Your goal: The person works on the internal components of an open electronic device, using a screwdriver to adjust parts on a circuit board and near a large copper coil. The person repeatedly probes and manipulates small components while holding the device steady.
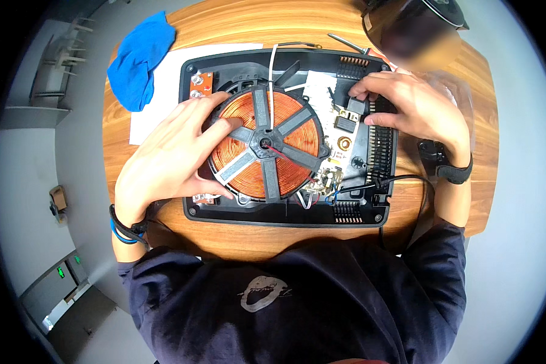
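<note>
A brown wood-grain table [224,27] bears an open, rectangular black plastic casing [224,214]. Inside, left of centre, lies a round copper-wire coil with black spokes [267,136]. The left hand [167,145] is spread wide, its thumb and fingers against the coil's left rim. The right hand [421,103] has bent fingers beside a small dark block [356,107] on the pale, narrow circuit board [327,136]; whether it grips the block, I cannot tell.
</note>
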Action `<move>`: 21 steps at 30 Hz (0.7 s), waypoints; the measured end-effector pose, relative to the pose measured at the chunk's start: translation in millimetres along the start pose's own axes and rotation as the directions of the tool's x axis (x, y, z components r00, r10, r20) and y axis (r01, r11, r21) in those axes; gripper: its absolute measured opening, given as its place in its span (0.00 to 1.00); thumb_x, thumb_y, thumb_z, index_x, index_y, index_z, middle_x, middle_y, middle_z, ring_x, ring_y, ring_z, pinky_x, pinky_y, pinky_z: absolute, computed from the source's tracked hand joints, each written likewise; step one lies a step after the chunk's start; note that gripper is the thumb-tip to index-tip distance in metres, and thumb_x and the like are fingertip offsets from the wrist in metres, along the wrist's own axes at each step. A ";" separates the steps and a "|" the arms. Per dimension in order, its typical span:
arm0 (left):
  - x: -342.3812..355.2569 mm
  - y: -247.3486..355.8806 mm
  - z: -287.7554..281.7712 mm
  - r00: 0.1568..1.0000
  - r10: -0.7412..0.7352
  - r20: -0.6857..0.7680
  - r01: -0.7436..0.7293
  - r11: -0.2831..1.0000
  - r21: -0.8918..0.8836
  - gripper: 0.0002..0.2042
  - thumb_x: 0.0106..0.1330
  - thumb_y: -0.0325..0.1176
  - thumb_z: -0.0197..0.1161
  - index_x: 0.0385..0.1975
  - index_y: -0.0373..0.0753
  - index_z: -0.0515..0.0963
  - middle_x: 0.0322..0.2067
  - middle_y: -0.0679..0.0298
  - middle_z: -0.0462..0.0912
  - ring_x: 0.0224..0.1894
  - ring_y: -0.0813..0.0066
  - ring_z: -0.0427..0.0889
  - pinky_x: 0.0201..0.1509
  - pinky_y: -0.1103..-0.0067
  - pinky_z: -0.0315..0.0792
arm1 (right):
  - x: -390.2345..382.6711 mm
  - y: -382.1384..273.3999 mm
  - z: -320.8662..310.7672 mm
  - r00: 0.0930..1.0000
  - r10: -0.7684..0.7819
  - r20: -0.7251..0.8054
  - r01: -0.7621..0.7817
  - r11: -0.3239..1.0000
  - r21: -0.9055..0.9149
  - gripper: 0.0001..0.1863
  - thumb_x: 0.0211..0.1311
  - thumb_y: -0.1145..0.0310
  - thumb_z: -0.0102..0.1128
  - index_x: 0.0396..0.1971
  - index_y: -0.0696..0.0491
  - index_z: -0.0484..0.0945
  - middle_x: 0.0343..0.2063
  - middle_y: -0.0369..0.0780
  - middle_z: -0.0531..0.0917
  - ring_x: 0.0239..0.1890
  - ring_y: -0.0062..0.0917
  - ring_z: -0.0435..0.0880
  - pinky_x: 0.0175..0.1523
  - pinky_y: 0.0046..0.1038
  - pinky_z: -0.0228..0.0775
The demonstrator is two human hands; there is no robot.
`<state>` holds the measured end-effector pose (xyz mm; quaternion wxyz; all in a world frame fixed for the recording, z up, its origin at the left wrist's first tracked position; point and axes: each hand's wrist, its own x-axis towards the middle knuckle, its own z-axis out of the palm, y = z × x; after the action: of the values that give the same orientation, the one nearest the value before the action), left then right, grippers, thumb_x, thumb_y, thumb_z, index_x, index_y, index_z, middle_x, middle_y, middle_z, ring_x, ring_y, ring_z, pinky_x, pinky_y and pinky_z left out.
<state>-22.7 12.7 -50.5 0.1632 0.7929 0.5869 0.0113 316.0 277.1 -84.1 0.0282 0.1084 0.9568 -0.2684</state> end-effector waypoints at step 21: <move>4.5 17.7 -15.6 0.994 -0.088 0.068 0.092 0.994 -0.051 0.50 0.36 0.41 0.96 0.65 0.39 0.79 0.75 0.43 0.74 0.77 0.31 0.75 0.83 0.51 0.72 | 11.3 -0.1 6.8 0.998 -0.023 0.062 0.021 0.999 0.044 0.18 0.71 0.69 0.76 0.55 0.61 0.83 0.49 0.50 0.88 0.52 0.53 0.89 0.57 0.48 0.80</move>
<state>-8.1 16.2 -31.7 0.2040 0.7610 0.6158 -0.0061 304.9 275.7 -91.1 0.0528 0.0900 0.9505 -0.2927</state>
